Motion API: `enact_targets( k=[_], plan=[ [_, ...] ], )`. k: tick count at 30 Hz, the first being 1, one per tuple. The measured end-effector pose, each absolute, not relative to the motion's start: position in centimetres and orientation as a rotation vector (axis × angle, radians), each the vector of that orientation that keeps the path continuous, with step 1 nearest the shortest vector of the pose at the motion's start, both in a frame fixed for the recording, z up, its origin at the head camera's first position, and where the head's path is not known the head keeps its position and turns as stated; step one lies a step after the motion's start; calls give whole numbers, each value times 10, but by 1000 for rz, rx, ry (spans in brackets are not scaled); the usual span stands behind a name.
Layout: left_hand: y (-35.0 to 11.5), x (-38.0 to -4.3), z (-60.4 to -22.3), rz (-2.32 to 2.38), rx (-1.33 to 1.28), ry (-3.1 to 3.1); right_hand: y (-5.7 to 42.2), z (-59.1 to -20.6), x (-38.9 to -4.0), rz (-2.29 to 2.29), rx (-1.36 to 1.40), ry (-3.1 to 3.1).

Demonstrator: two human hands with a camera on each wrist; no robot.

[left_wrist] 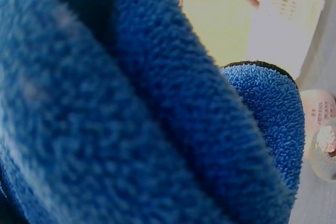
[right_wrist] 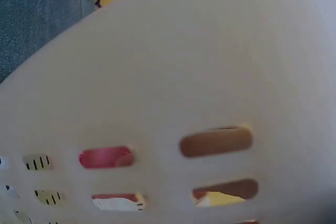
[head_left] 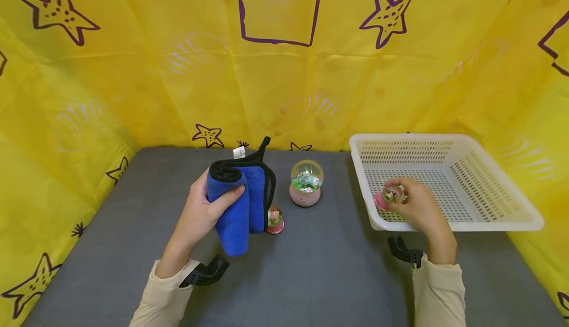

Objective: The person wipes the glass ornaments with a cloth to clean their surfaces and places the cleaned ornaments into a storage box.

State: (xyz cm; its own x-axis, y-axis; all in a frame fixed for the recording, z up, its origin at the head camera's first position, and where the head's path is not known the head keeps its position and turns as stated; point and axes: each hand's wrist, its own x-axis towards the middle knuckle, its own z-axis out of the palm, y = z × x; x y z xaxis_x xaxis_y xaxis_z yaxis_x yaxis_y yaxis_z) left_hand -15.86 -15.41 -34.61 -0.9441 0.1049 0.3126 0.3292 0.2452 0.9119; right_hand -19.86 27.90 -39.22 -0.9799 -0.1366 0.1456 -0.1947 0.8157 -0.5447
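Note:
My left hand [head_left: 197,216] grips a folded blue towel [head_left: 231,218] with black edging, thumb across its front. The towel [left_wrist: 157,119] fills most of the left wrist view. My right hand [head_left: 420,203] reaches into the white plastic basket [head_left: 453,226] and pinches a small snow globe [head_left: 383,200] with a pink base, tipped on its side near the left wall. Through a slot in the basket wall, the pink base [right_wrist: 106,157] shows in the right wrist view. Right behind the towel stands another small snow globe [head_left: 275,222], partly covered by it.
A larger snow globe [head_left: 305,183] with a pale pink base stands upright on the grey table [head_left: 324,277], between the towel and the basket. Yellow patterned cloth [head_left: 284,80] hangs behind the table and along both sides.

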Motion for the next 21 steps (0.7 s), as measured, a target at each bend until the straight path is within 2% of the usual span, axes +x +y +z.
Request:
enact_targets(
  k=[21],
  plan=[
    [-152,-160,-346,-1791,-433,-2342,275,-384,-197,955,253,-3024]
  ],
)
